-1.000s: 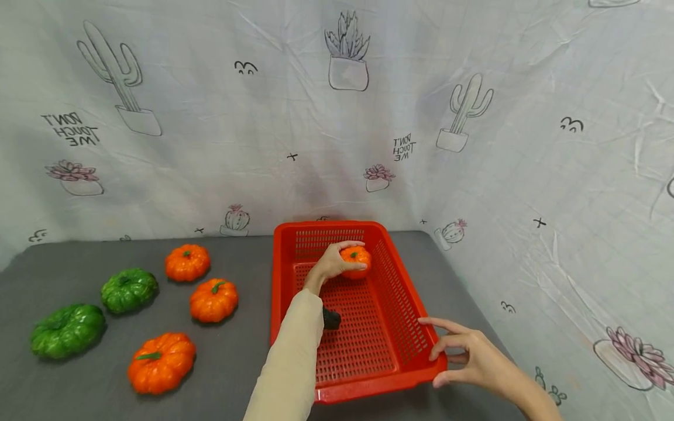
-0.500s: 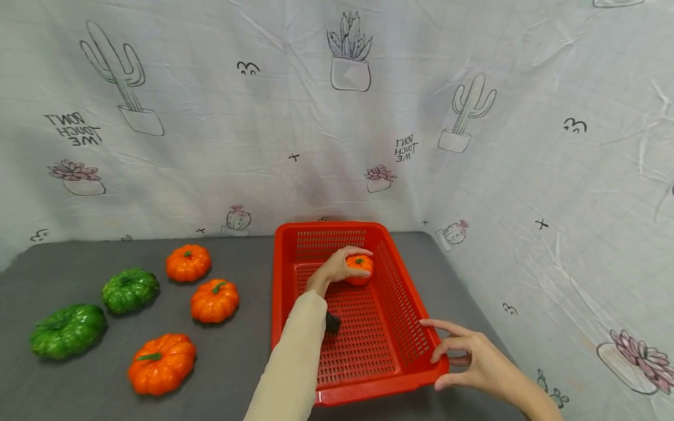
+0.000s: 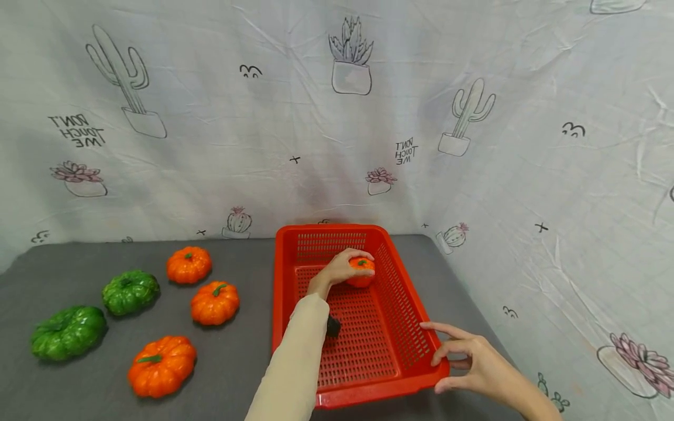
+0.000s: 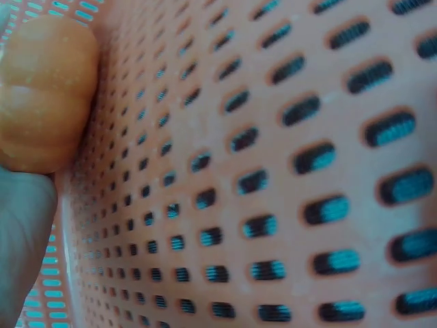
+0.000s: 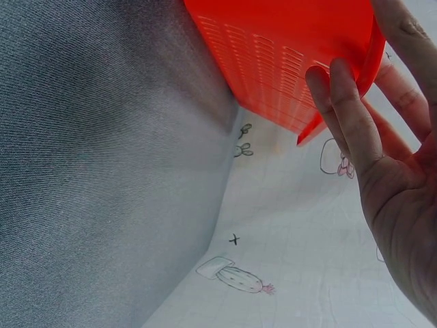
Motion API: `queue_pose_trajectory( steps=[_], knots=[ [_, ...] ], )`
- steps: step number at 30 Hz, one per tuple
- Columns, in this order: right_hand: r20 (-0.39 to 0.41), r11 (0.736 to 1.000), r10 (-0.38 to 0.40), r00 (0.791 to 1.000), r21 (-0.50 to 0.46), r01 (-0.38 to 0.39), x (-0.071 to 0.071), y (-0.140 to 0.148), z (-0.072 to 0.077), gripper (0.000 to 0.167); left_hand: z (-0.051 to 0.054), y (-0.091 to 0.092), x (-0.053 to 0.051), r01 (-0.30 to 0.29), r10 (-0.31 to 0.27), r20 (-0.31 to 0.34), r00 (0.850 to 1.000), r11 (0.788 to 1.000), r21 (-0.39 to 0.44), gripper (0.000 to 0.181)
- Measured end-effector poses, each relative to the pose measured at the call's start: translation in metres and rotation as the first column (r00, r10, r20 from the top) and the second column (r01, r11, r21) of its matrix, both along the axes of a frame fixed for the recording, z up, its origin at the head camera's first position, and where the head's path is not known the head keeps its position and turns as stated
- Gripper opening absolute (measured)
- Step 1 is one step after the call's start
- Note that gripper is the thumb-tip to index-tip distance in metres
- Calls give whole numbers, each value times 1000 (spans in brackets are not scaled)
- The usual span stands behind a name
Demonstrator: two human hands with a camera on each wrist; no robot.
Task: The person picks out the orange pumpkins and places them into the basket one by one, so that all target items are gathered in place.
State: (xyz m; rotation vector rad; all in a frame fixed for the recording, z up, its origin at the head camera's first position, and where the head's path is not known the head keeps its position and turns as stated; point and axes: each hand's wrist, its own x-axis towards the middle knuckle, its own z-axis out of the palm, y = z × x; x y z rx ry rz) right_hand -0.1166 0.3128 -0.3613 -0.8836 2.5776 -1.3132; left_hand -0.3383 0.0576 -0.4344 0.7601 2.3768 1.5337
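Head view gives me the left hand (image 3: 339, 269) pinching an orange pumpkin (image 3: 360, 282) between thumb and fingers, just right of frame centre, inside the red basket (image 3: 379, 388). At lower right, the right hand (image 3: 474, 359) grips the basket's near corner (three more orange pumpkins (image 3: 214, 304) and two green pumpkins (image 3: 130, 292) sit at left).

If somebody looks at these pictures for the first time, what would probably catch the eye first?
The bright red basket would probably stand out first, in the lower middle of the head view, against the grey table. Inside it, toward its far right, the left grip holds an orange pumpkin. Left of the basket lie three more orange pumpkins and two green pumpkins.
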Motion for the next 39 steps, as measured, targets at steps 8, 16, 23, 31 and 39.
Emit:
queue_pose_trajectory(
  steps=[8, 16, 23, 31, 39],
  knots=[
    [-26, 1000, -7, 1000, 28, 8, 1, 1, 0, 24, 5, -5, -4, 130, -148, 181, 972, 986, 109, 53],
    [-6, 999, -8, 1000, 37, 8, -3, 1, 4, 24, 12, -14, -5, 67, -116, 328, 938, 986, 155, 65],
    [15, 999, -10, 1000, 31, 10, 0, 1, 3, 24, 7, -18, -3, 46, -105, 321, 941, 981, 188, 64],
    [2, 999, -13, 1000, 35, 13, 0, 2, 5, 24, 11, -15, -3, 54, -91, 252, 963, 987, 153, 65],
    [-5, 999, -1, 1000, 39, 1, 0, 1, 3, 24, 8, -17, -3, 36, -71, 252, 965, 989, 142, 65]
  ],
)
